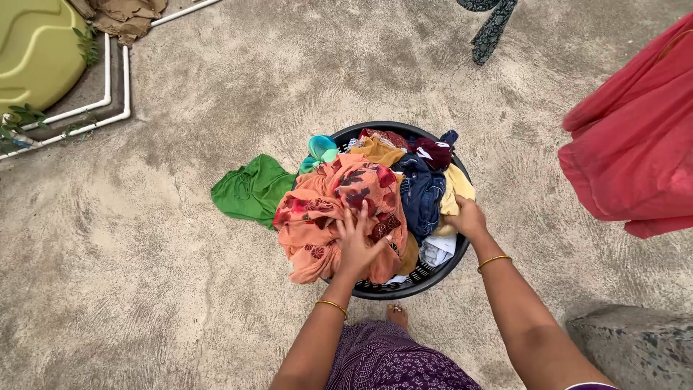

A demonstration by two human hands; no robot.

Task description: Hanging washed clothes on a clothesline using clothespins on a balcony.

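Observation:
A round black laundry basket [404,287] stands on the concrete ground, heaped with clothes. My left hand [359,240] presses, fingers spread, on an orange cloth with dark red flowers [328,206] that drapes over the basket's left side. My right hand [465,217] grips a pale yellow garment [458,186] at the right rim. Between my hands lies a dark blue garment [422,193]. A green cloth [253,189] hangs out onto the ground at the left.
A red cloth [635,137] hangs at the right edge. A grey rock [639,343] sits at the bottom right. White pipes [115,79] and a yellow-green tank [32,50] are at the top left. My bare foot [397,315] shows below the basket.

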